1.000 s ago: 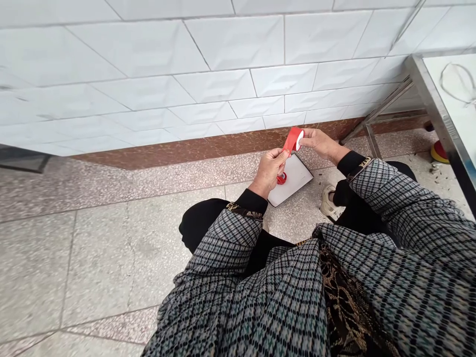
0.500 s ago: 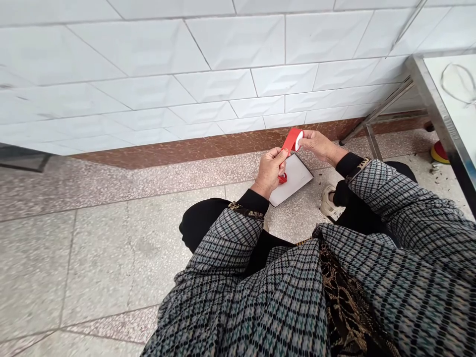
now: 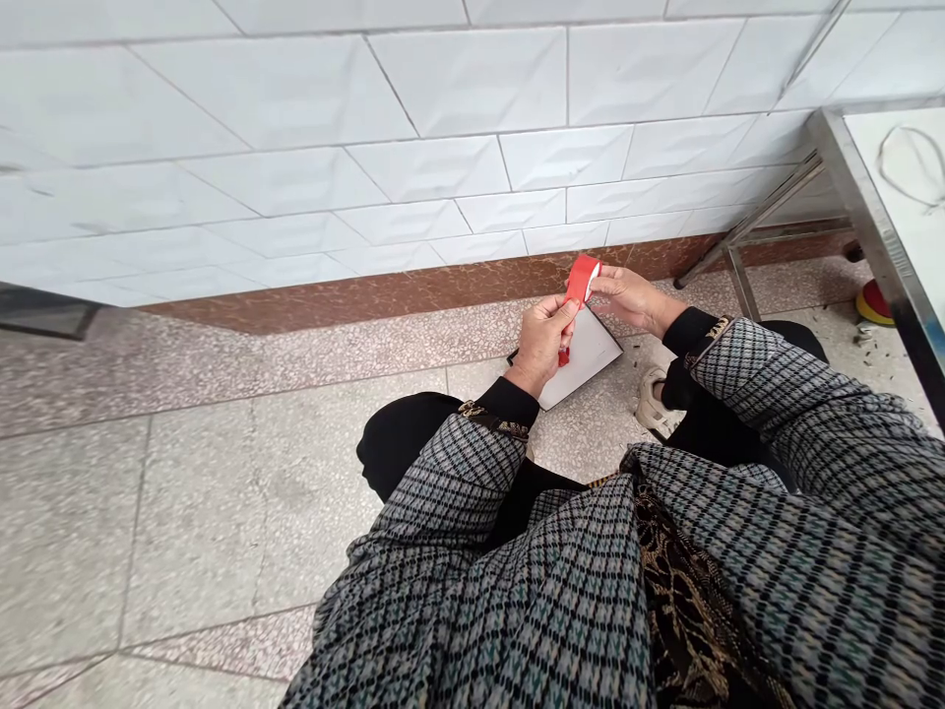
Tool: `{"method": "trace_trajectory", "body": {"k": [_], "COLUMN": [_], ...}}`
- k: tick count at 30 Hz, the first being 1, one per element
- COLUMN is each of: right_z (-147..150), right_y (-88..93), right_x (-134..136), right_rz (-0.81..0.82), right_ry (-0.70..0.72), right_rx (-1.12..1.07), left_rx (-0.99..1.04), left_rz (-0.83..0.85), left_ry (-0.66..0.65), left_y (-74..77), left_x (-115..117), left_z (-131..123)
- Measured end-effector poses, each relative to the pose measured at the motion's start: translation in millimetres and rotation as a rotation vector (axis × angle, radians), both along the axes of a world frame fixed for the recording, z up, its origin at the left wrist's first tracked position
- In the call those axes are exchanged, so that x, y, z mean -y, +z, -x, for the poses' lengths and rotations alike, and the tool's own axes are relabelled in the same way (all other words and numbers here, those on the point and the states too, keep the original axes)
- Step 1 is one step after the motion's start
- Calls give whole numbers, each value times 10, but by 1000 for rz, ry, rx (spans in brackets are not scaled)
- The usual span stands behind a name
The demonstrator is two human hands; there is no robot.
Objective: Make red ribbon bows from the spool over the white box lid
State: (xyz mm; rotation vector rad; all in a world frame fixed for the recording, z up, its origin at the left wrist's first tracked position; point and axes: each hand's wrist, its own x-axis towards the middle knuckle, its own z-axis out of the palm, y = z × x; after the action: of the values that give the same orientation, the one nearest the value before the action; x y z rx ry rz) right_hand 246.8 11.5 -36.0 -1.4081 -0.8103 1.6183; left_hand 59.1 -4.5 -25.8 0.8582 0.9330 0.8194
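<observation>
A roll of red tape (image 3: 582, 278) with a white core is held up in front of my knees. My right hand (image 3: 633, 298) grips the roll from its right side, thumb at the core. Just lower and to the left, my left hand (image 3: 542, 340) pinches the tape's free end between thumb and fingers. A crumpled red piece (image 3: 564, 356) shows under the left hand's fingers; whether it joins the strip I cannot tell. Below both hands a flat white panel with a dark edge (image 3: 591, 351) lies on the floor, partly covered by the left hand.
A white tiled wall (image 3: 443, 89) with a brown skirting (image 3: 354, 298) stands ahead. On the right is a metal-framed table (image 3: 856, 187) with a thin wire loop (image 3: 910, 165) on top. A red and yellow object (image 3: 875, 303) sits on the floor beneath it, near scattered debris.
My left hand has shifted slightly right and closer to the roll, so less strip shows between the hands. The roll has tilted a little; my right hand keeps hold of it.
</observation>
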Motion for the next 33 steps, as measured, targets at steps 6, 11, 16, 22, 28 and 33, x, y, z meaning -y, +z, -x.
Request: {"method": "trace_trajectory", "body": {"k": [6, 11, 16, 22, 28, 33], "right_z": [-21, -35, -37, -5, 14, 1], "right_y": [9, -6, -12, 47, 114, 82], "right_x": [-46, -15, 20, 37, 50, 52], "right_rz": [-62, -7, 46, 123, 130, 151], "right_ry": [-2, 35, 70, 85, 168, 194], "right_rx": [97, 13, -122, -167, -203, -201], "left_rx": [8, -41, -84, -151, -102, -56], "left_rz": [4, 20, 33, -32, -127, -70], "left_ry": [-14, -50, -70, 67, 22, -31], "left_y": [-7, -26, -58, -159, -184, -150], "left_x": [-4, -23, -16, -32, -75, -100], "left_z": [25, 35, 18, -25, -38, 8]}}
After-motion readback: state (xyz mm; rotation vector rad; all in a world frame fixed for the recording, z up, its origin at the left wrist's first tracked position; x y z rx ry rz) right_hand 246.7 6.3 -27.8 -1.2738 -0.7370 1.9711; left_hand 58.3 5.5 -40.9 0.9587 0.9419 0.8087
